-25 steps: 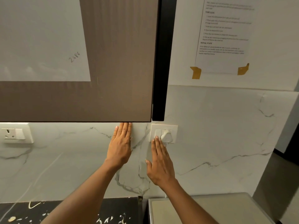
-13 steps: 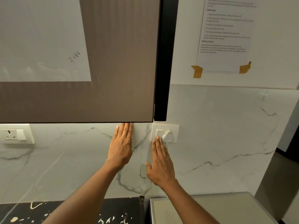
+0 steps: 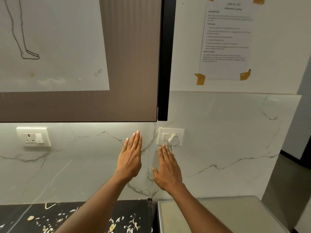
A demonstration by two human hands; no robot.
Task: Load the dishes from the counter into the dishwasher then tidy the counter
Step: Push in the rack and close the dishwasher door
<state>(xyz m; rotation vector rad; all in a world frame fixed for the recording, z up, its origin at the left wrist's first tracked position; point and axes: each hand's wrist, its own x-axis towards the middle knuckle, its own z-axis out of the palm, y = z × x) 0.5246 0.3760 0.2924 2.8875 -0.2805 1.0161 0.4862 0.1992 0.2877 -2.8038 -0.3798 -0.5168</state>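
My left hand (image 3: 130, 158) is stretched forward with straight fingers, flat toward the marble backsplash (image 3: 218, 140), below the wall cabinet. My right hand (image 3: 168, 167) is also flat with straight fingers, its fingertips just under a white switch plate (image 3: 170, 136) that has a white plug in it. Neither hand holds anything. The black counter (image 3: 42, 216) at the bottom left is strewn with pale food scraps. No dishes are in view.
A brown wall cabinet (image 3: 131, 64) with a taped drawing hangs overhead at the left. A second socket (image 3: 33, 137) sits on the backsplash at the left. A printed sheet (image 3: 225, 37) is taped to the wall. A grey appliance top (image 3: 218, 216) lies at the bottom right.
The view has tilted down a little, so the cabinet's lower edge now clears my left fingertips. Both hands stay flat in about the same spots on the wall.
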